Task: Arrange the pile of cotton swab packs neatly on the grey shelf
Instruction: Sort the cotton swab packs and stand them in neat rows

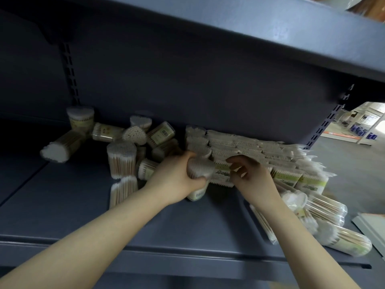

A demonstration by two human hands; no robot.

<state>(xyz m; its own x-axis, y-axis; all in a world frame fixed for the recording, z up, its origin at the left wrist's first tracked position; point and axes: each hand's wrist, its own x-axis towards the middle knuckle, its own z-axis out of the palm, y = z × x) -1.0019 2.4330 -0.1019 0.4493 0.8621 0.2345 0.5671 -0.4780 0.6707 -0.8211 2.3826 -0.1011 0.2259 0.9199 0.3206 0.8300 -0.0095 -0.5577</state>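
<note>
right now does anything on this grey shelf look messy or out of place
Yes. Left of the neat stacked rows, clear round cotton swab tubs lie jumbled, several tipped on their sides. More tubs lie toppled at the grey metal shelf front right. The left hand grips one tub.

We see a matt, smooth grey metal shelf (83, 205); glossy clear plastic cotton swab packs (121, 161) show pale wooden sticks and white cotton tips.
</note>
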